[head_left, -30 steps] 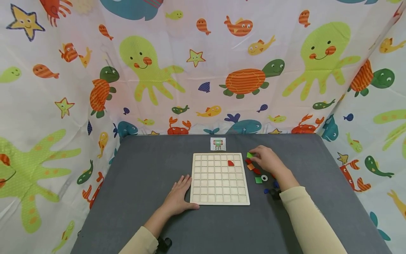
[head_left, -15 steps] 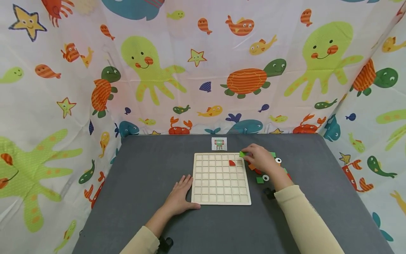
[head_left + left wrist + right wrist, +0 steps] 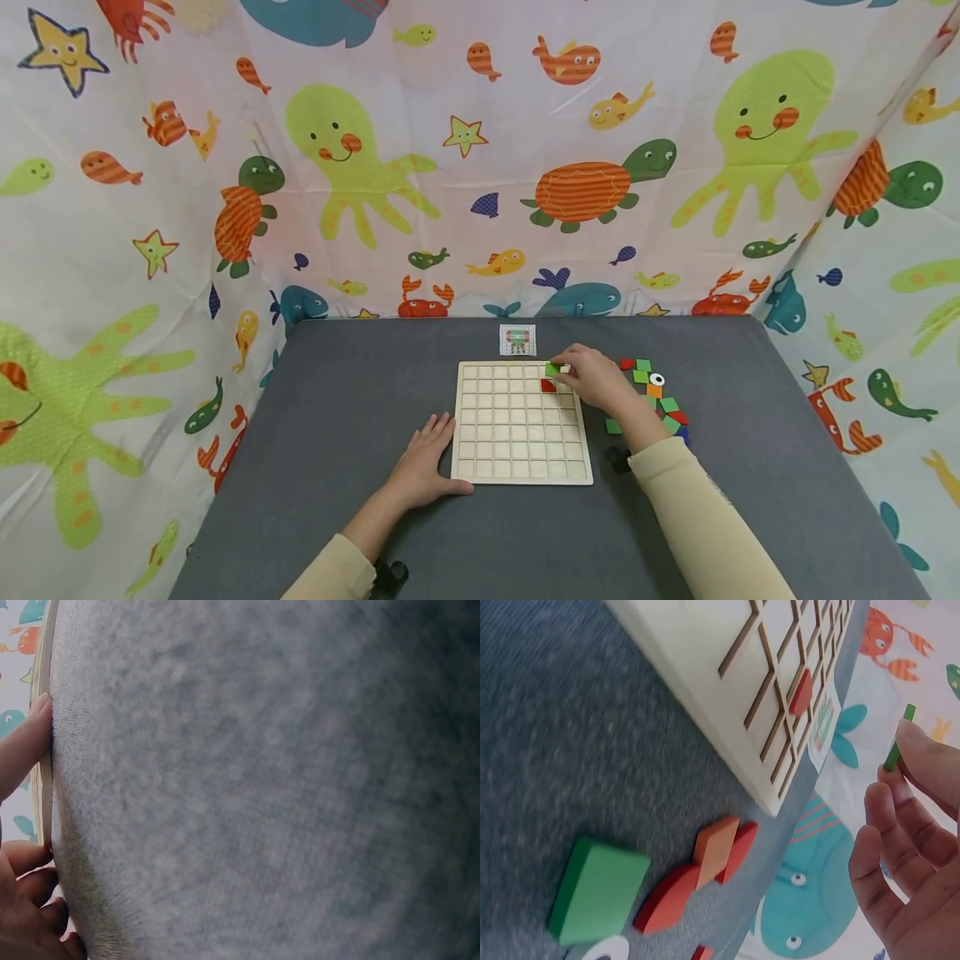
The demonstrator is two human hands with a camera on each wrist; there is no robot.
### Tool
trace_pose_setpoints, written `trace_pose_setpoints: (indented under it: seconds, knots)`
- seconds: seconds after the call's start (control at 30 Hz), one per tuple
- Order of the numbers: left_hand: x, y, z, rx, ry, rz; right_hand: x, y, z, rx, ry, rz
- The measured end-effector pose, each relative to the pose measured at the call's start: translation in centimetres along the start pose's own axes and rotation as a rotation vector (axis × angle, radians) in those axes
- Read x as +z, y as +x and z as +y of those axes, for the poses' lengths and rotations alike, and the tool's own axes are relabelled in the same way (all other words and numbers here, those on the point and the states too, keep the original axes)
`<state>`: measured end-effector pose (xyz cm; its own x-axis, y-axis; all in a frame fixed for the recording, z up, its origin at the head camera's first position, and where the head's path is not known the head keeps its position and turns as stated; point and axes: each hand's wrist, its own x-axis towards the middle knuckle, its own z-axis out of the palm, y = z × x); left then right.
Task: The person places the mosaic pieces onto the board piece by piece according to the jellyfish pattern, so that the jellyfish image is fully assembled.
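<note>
A pale wooden grid board [image 3: 512, 432] lies on the grey table. My left hand [image 3: 422, 467] rests at its near left corner, fingers extended along the left edge and thumb by the near edge. Between thumb and fingertip, my right hand [image 3: 597, 382] pinches a thin green square tile [image 3: 552, 368] over the far right part of the board. Just below that tile a red tile [image 3: 548, 386], its curved side partly covered, sits in a cell. In the right wrist view, the green tile [image 3: 899, 738] is seen edge-on, above the board's surface.
Right of the board lie several loose tiles, among them a green square [image 3: 643, 365], an orange square [image 3: 655, 390] and a white ring [image 3: 657, 379]. A small picture card [image 3: 517, 340] lies beyond the board's far edge. A sea-animal printed curtain [image 3: 450, 167] stands behind the table.
My right hand has picked up the green tile from the pile and carried it left over the board. The left hand stays at the board's corner.
</note>
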<state>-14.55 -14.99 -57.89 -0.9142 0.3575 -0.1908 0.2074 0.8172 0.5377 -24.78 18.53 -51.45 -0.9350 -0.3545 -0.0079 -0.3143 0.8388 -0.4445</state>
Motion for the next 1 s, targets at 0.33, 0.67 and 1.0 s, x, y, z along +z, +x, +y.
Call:
trace_pose_setpoints:
  seconds: [0.33, 0.67, 1.0]
  knots:
    - [0.0, 0.0, -0.3, 0.004, 0.010, 0.002, 1.2, 1.0, -0.8, -0.015, 0.024, -0.041]
    - [-0.1, -0.2, -0.1, 0.010, 0.014, 0.002, 3.0, 1.9, -1.5, -0.044, -0.022, -0.070]
    - [-0.1, -0.2, 0.1, 0.005, 0.006, -0.001, 3.7, 2.3, -1.5, -0.058, -0.083, -0.081]
